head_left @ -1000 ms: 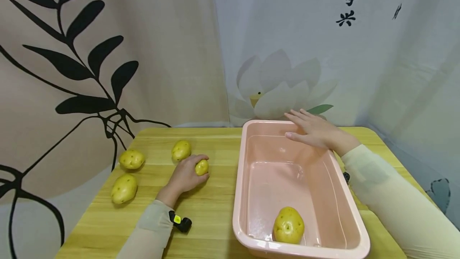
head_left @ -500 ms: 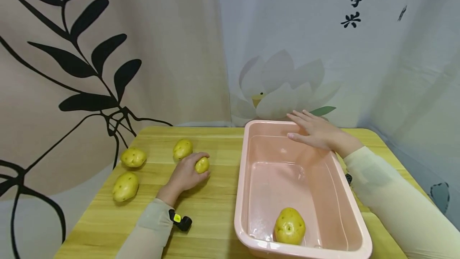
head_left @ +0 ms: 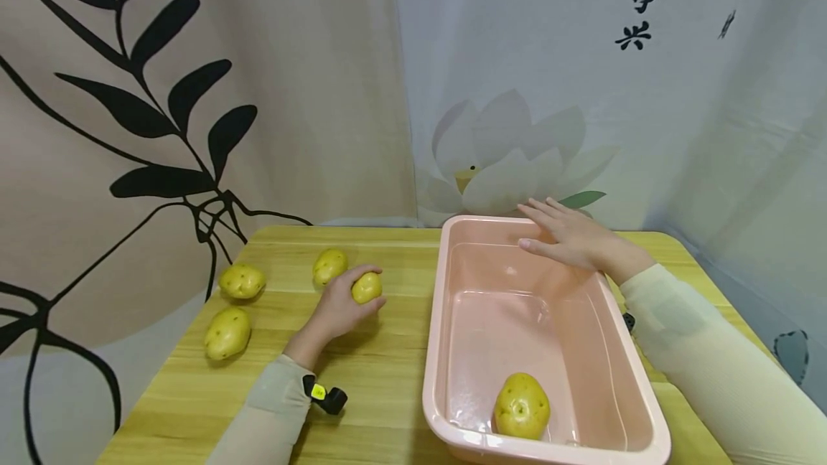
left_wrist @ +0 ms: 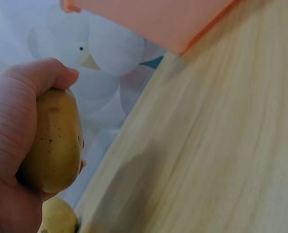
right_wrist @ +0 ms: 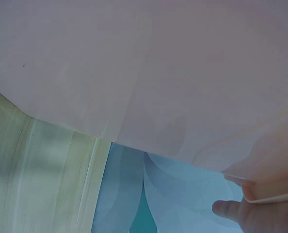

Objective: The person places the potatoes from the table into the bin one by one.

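My left hand [head_left: 337, 307] grips a yellow potato [head_left: 367, 288] between thumb and fingers, just above the wooden table. In the left wrist view the thumb curls over one end of this potato [left_wrist: 56, 141], and most of the fingers are hidden behind it. To the right stands a pink plastic basin [head_left: 434, 321] with another potato [head_left: 522, 406] at its near end. My right hand [head_left: 568, 237], fingers straight and spread, rests on the basin's far right rim. In the right wrist view the basin's outer wall [right_wrist: 134, 73] hides most of that hand.
Three more potatoes lie on the table's left part: one [head_left: 330, 267] just behind my left hand, one [head_left: 242, 280] farther left and one [head_left: 227, 334] nearer the left edge. A printed curtain [head_left: 323, 92] hangs behind the wooden table [head_left: 381, 393].
My left hand has risen slightly and moved a little right with the potato in its grip. My right hand stays on the basin rim. The head view has shifted slightly.
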`<move>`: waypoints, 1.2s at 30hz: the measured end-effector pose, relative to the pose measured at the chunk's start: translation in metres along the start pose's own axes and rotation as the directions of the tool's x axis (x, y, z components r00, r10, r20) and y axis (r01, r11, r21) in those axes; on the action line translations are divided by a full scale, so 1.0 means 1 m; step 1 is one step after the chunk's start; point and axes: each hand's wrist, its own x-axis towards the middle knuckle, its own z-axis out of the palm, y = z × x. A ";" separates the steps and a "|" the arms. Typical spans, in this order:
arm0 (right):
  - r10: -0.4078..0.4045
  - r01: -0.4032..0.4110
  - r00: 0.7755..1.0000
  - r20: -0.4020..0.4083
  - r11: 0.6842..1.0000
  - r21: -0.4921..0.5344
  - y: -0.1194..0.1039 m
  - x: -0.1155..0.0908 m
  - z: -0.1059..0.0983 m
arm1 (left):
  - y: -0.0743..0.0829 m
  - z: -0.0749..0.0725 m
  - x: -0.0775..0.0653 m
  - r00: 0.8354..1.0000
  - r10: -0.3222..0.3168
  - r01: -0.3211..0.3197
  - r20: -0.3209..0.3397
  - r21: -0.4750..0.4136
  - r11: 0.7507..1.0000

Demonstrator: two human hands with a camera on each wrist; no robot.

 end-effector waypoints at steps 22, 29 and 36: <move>0.002 -0.002 1.000 -0.006 1.000 0.006 -0.001 -0.001 0.000 | 0.044 -0.018 -0.001 0.999 0.016 0.008 0.044 -0.499 0.866; 0.002 -0.002 1.000 -0.008 1.000 0.008 -0.001 -0.002 0.001 | 0.050 -0.020 -0.002 0.997 0.023 0.031 0.076 -0.637 0.771; 0.006 -0.006 1.000 -0.002 1.000 0.008 -0.001 -0.001 -0.001 | 0.058 -0.021 -0.002 0.993 0.039 0.061 0.112 -0.762 0.645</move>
